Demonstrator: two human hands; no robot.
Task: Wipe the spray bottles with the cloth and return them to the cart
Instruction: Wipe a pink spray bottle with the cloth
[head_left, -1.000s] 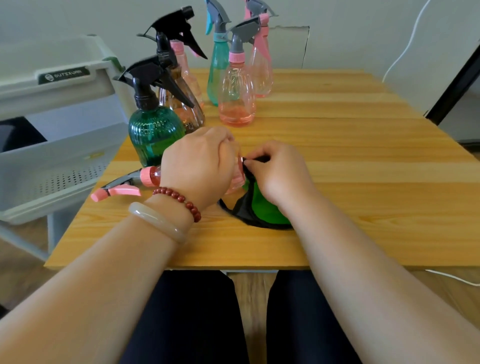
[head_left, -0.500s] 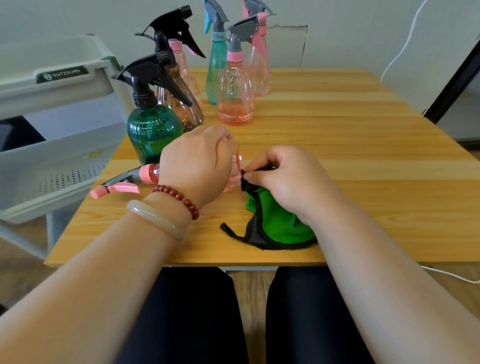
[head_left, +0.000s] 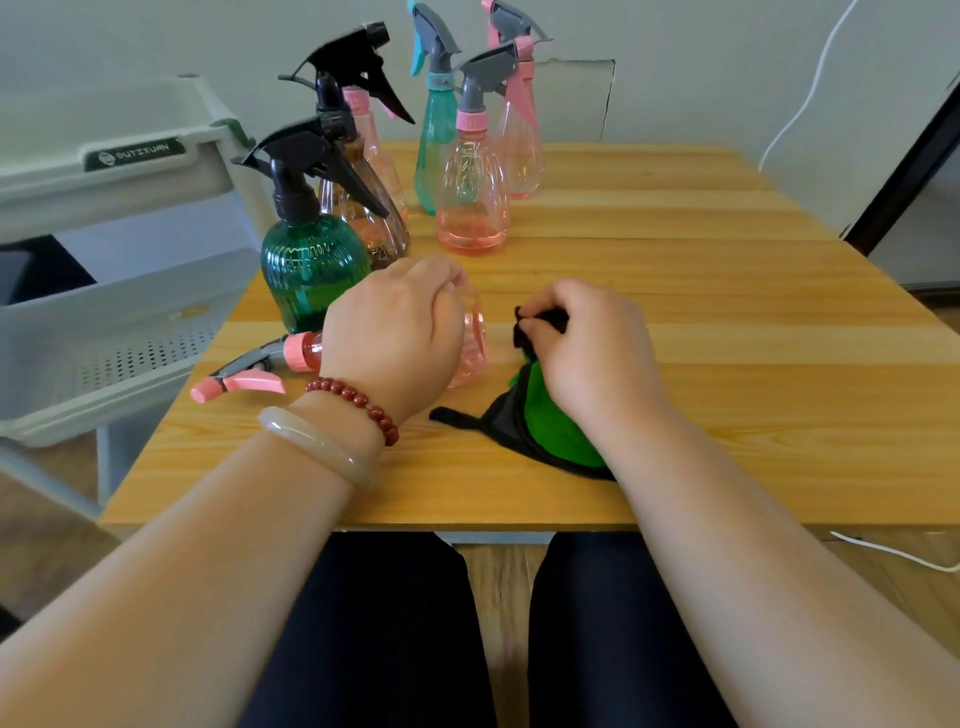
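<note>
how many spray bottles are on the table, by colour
pink bottles: 4, one lying in the left hand
dark green bottle: 1
teal bottle: 1
brown bottle: 1
total: 7

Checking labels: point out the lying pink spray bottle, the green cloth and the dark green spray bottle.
lying pink spray bottle (head_left: 474, 340): head view, clear base end.
green cloth (head_left: 550, 428): head view, green face.
dark green spray bottle (head_left: 309, 270): head view, ribbed belly.
</note>
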